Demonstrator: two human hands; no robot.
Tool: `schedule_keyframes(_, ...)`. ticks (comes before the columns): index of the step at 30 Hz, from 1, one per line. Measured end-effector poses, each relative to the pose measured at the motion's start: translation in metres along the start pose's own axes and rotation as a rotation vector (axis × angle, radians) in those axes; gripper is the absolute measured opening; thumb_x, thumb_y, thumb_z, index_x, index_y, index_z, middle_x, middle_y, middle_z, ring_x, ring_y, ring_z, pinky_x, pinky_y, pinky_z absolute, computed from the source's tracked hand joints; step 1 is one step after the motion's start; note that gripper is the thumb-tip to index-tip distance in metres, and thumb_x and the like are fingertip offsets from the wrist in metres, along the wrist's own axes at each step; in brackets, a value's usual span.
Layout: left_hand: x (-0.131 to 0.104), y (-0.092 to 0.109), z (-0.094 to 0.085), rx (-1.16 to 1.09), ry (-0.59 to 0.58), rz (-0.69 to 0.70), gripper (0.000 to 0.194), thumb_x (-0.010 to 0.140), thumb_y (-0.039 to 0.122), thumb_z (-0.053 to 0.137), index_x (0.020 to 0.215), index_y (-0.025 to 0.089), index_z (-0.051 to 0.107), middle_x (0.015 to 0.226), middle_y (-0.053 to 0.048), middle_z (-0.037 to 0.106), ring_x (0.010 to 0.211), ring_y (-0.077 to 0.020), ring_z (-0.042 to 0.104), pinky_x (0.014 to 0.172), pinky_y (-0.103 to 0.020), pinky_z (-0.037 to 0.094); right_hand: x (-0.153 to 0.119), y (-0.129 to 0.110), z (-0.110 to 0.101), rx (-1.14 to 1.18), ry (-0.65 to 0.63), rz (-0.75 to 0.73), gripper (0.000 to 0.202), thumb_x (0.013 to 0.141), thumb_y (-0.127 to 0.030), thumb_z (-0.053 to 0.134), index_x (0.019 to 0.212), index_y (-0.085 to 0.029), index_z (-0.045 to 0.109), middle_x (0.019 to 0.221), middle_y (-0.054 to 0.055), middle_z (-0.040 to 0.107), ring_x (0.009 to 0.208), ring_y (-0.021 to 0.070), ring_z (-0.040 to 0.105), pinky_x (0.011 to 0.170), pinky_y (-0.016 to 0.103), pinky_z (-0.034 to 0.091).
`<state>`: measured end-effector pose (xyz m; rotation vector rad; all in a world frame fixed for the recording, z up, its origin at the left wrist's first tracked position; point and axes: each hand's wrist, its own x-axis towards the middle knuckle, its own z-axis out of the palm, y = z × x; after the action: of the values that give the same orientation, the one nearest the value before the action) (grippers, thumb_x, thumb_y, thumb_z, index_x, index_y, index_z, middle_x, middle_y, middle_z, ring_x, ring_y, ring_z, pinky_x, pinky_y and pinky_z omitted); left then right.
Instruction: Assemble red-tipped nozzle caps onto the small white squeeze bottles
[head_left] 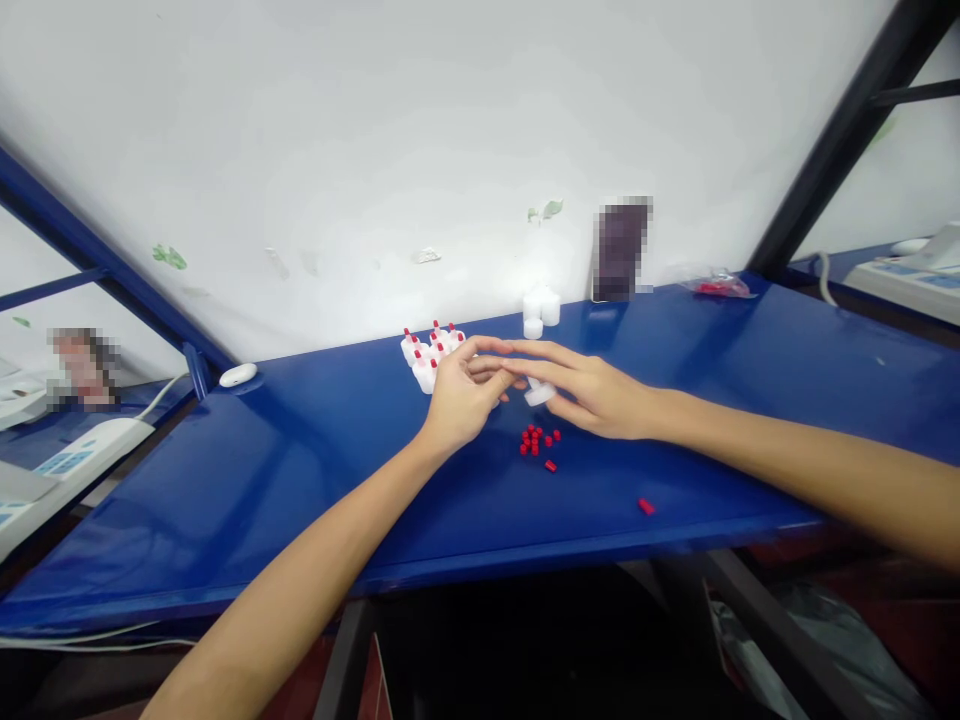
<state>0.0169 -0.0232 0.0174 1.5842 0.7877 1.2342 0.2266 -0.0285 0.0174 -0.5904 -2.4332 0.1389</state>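
Blue bench (pixel 300 470) against a white wall. My left hand (pixel 461 395) and right hand (pixel 600 398) are meeting over a small white bottle (pixel 539 394), fingers loosely curled; actual grip I cannot tell. Red caps (pixel 537 441) are lying loose just beside; a nudge could be scattering them toward the edge, like the stray cap (pixel 646 507).

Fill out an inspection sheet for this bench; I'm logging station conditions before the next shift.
Surface: blue glossy table, bare over most of its area.
Job's things: small white bottle under the right hand's fingers; capped white bottles with red tips clustered behind the left hand; loose red caps in a heap, one stray red cap near the front edge.
Clutter: uncapped white bottles by the wall; clear bag with red contents.
Grippers: left hand and right hand meet fingertip to fingertip; grip unclear.
Cables: white cord at the far left.
Surroundings: white wall, dark slanted frame post, neighbouring benches with white devices.
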Motion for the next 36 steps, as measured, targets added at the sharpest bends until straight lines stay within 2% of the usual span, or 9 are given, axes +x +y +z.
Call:
schedule_keyframes(5, 0.0, 0.002, 0.003, 0.021, 0.009, 0.001, 0.026, 0.077, 0.024, 0.071, 0.092, 0.018, 0.051, 0.069, 0.002, 0.067, 0.056, -0.0094, 0.065, 0.054, -0.019, 0.051, 0.003, 0.0, 0.002, -0.232, -0.098, -0.002, 0.076, 0.088, -0.014, 0.049, 0.159, -0.031, 0.025, 0.165, 0.009, 0.029, 0.063, 0.0117, 0.059, 0.05, 0.028, 0.048)
schedule_keyframes(12, -0.002, -0.001, 0.007, 0.015, -0.003, 0.0, 0.029, 0.074, 0.017, 0.065, 0.089, 0.021, 0.04, 0.063, 0.007, 0.062, 0.05, -0.0061, 0.058, 0.052, -0.017, 0.048, 0.005, 0.005, 0.008, -0.323, -0.092, -0.091, 0.072, 0.084, -0.014, 0.046, 0.154, -0.02, 0.031, 0.151, 0.014, 0.048, 0.082, 0.0203, 0.065, 0.064, 0.034, 0.052)
schedule_keyframes(16, -0.003, 0.003, 0.006, 0.145, -0.038, 0.017, 0.025, 0.082, 0.022, 0.062, 0.099, 0.021, 0.044, 0.07, 0.004, 0.064, 0.06, -0.0105, 0.064, 0.056, -0.02, 0.051, 0.003, 0.01, 0.005, -0.325, -0.055, -0.093, 0.056, 0.087, -0.017, 0.043, 0.142, -0.018, 0.045, 0.112, 0.011, 0.064, 0.075, 0.0205, 0.059, 0.066, 0.035, 0.05)
schedule_keyframes(23, -0.04, 0.058, 0.015, 0.776, -0.038, 0.613, 0.022, 0.084, 0.022, 0.062, 0.106, 0.022, 0.062, 0.084, -0.004, 0.066, 0.07, -0.0157, 0.06, 0.068, -0.031, 0.05, -0.005, 0.024, -0.013, -0.268, 0.074, 0.019, 0.017, 0.089, -0.02, 0.043, 0.099, -0.019, 0.058, 0.091, 0.009, 0.059, 0.075, 0.0215, 0.055, 0.067, 0.034, 0.046)
schedule_keyframes(26, -0.088, 0.062, 0.029, 0.831, -0.438, 0.754, 0.011, 0.086, 0.02, 0.057, 0.09, 0.024, 0.066, 0.067, -0.002, 0.06, 0.057, -0.0148, 0.053, 0.053, -0.03, 0.043, -0.006, 0.028, -0.016, -0.222, 0.074, 0.077, 0.012, 0.09, -0.021, 0.043, 0.09, -0.021, 0.055, 0.088, 0.008, 0.06, 0.073, 0.0215, 0.055, 0.068, 0.034, 0.045)
schedule_keyframes(28, -0.122, 0.047, 0.036, 0.863, -0.756, 0.678, 0.012, 0.089, 0.023, 0.054, 0.084, 0.021, 0.065, 0.063, -0.002, 0.058, 0.051, -0.0145, 0.049, 0.045, -0.031, 0.039, -0.005, 0.029, -0.015, -0.189, 0.063, 0.114, 0.011, 0.09, -0.021, 0.044, 0.088, -0.022, 0.054, 0.087, 0.007, 0.061, 0.073, 0.0214, 0.055, 0.068, 0.034, 0.044)
schedule_keyframes(30, -0.148, 0.022, 0.039, 0.902, -0.93, 0.462, 0.013, 0.091, 0.024, 0.054, 0.086, 0.018, 0.064, 0.068, -0.003, 0.061, 0.056, -0.0158, 0.054, 0.048, -0.031, 0.044, -0.004, 0.031, -0.014, -0.169, 0.052, 0.142, 0.01, 0.089, -0.021, 0.044, 0.088, -0.021, 0.054, 0.085, 0.007, 0.061, 0.072, 0.0213, 0.055, 0.068, 0.034, 0.044)
schedule_keyframes(33, -0.161, -0.021, 0.041, 0.832, -0.969, 0.071, 0.02, 0.096, 0.027, 0.048, 0.105, 0.019, 0.065, 0.096, -0.006, 0.069, 0.078, -0.017, 0.065, 0.069, -0.028, 0.054, -0.003, 0.034, -0.013, -0.168, 0.049, 0.159, 0.012, 0.09, -0.023, 0.042, 0.087, -0.021, 0.054, 0.083, 0.007, 0.062, 0.072, 0.0217, 0.056, 0.068, 0.034, 0.043)
schedule_keyframes(36, -0.15, -0.062, 0.059, 0.656, -0.904, -0.189, 0.03, 0.102, 0.03, 0.043, 0.125, 0.02, 0.059, 0.116, -0.007, 0.069, 0.101, -0.02, 0.066, 0.092, -0.035, 0.054, -0.003, 0.04, -0.012, -0.185, 0.07, 0.163, 0.014, 0.09, -0.024, 0.041, 0.087, -0.021, 0.054, 0.084, 0.008, 0.063, 0.073, 0.0222, 0.057, 0.069, 0.034, 0.044)
